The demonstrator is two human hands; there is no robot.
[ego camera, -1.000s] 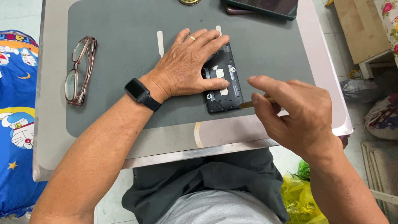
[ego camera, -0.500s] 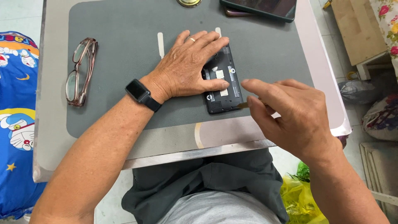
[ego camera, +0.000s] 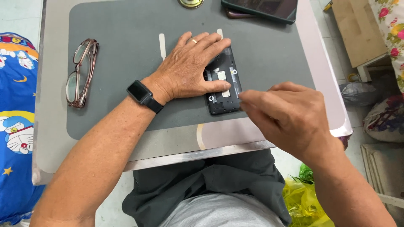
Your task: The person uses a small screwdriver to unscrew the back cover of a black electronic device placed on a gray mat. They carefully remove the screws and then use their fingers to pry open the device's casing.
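Left hand (ego camera: 191,67) flat, open, pressing black rectangular phone (ego camera: 223,86); right hand (ego camera: 286,113) fingertips pinched at its edge.

Grey table (ego camera: 54,138), wooden stool (ego camera: 357,33), pale floor (ego camera: 17,17).

Matt grey rubbery work mat (ego camera: 126,63) on a smooth, slightly glossy pale table top (ego camera: 168,145) with a bare metal front edge. Opened black phone body (ego camera: 223,86) is matt plastic with small white paper-like labels; brown-framed spectacles (ego camera: 80,71) look like glossy plastic with clear lenses. Black smartwatch (ego camera: 139,93) has a glossy face and matt strap, gold ring (ego camera: 194,40) is shiny metal, dark tablet (ego camera: 263,7) has a glossy glass face.
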